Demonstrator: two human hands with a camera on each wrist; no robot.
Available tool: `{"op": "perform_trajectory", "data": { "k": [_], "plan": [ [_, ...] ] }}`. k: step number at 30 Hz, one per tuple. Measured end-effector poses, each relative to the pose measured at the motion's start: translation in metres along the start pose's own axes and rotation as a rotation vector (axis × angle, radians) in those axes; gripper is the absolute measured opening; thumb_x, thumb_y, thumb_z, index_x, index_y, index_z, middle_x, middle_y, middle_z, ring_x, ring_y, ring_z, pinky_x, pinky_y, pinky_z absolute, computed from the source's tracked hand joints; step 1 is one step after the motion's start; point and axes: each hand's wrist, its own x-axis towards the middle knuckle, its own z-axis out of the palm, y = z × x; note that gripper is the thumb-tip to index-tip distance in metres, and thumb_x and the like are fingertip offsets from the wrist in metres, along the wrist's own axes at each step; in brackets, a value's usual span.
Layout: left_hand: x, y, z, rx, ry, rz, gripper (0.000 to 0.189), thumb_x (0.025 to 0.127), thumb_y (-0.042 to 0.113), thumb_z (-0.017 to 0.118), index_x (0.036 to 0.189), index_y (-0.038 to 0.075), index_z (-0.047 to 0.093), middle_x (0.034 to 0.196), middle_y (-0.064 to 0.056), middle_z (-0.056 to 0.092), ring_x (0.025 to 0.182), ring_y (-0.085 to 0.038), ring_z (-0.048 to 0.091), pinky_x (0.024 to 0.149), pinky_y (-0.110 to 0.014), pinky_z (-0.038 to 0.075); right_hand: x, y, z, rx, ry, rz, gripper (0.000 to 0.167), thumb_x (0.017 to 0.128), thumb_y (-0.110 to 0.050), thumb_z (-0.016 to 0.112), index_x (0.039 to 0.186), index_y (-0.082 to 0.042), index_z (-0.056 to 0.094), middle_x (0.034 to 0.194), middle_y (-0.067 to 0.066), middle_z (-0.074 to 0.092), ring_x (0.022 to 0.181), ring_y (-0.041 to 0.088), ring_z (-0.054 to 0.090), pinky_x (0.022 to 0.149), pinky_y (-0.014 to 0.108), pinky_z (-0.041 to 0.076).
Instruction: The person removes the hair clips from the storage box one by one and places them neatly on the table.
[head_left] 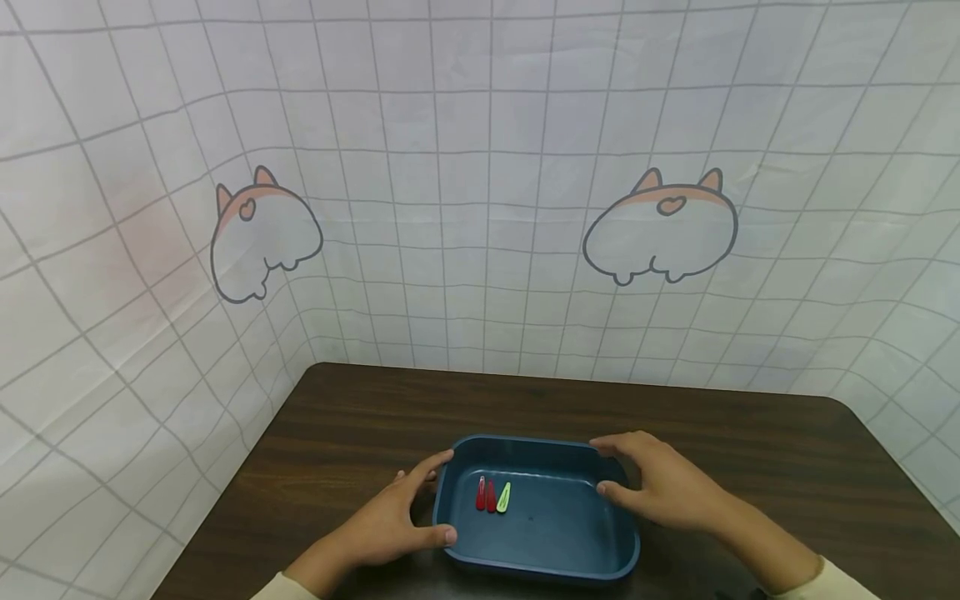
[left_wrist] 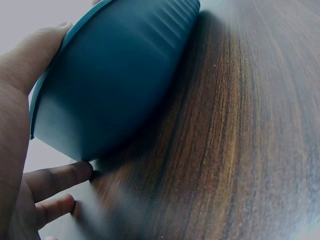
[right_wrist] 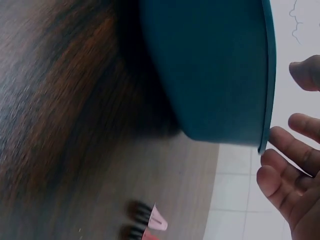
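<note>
A blue rectangular plastic tub (head_left: 555, 533) sits on the dark table. Inside, toward its left, two red snap hair clips (head_left: 486, 495) and one lime-green snap hair clip (head_left: 504, 497) lie side by side. My left hand (head_left: 386, 517) spans the tub's left side with fingers spread: the thumb is at the rim near the front, a fingertip at the rear left corner. In the left wrist view the tub's outer wall (left_wrist: 115, 75) shows beside the thumb. Loosely spread, my right hand (head_left: 660, 483) is at the right rim, its thumb over the inside; neither hand holds a clip.
The wood-grain table (head_left: 360, 417) extends around the tub. Behind it hangs a white gridded curtain (head_left: 465, 208) with cartoon corgi prints. Small pink-and-black objects (right_wrist: 157, 220) lie on the table at the bottom of the right wrist view.
</note>
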Motion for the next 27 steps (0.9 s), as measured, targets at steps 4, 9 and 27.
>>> {"op": "perform_trajectory", "data": {
  "k": [4, 9, 27],
  "plan": [
    [0.0, -0.001, 0.0, 0.002, 0.002, -0.003, 0.092, 0.087, 0.051, 0.078, 0.161, 0.038, 0.026, 0.149, -0.017, 0.053, 0.139, -0.034, 0.049, 0.117, -0.071, 0.006, 0.004, -0.004, 0.003, 0.005, -0.012, -0.011, 0.057, 0.094, -0.05, 0.072, 0.138, -0.015, 0.061, 0.126, -0.004, 0.064, 0.119, 0.023, 0.059, 0.096, 0.052, 0.052],
    [0.0, -0.002, 0.0, -0.002, 0.0, 0.003, 0.091, 0.087, 0.051, 0.078, 0.16, 0.041, 0.025, 0.148, -0.016, 0.054, 0.139, -0.034, 0.049, 0.116, -0.071, 0.006, 0.009, -0.008, 0.006, 0.014, -0.03, -0.023, 0.057, 0.093, -0.049, 0.073, 0.138, -0.015, 0.062, 0.127, -0.004, 0.064, 0.121, 0.024, 0.059, 0.099, 0.053, 0.051],
    [0.0, -0.001, -0.001, -0.008, -0.003, 0.003, 0.091, 0.087, 0.051, 0.078, 0.16, 0.041, 0.025, 0.149, -0.015, 0.053, 0.139, -0.032, 0.048, 0.117, -0.071, 0.005, 0.029, -0.027, 0.021, -0.022, -0.097, -0.039, 0.054, 0.092, -0.046, 0.075, 0.136, -0.015, 0.064, 0.124, -0.005, 0.066, 0.115, 0.014, 0.06, 0.099, 0.046, 0.052]
  ]
}}
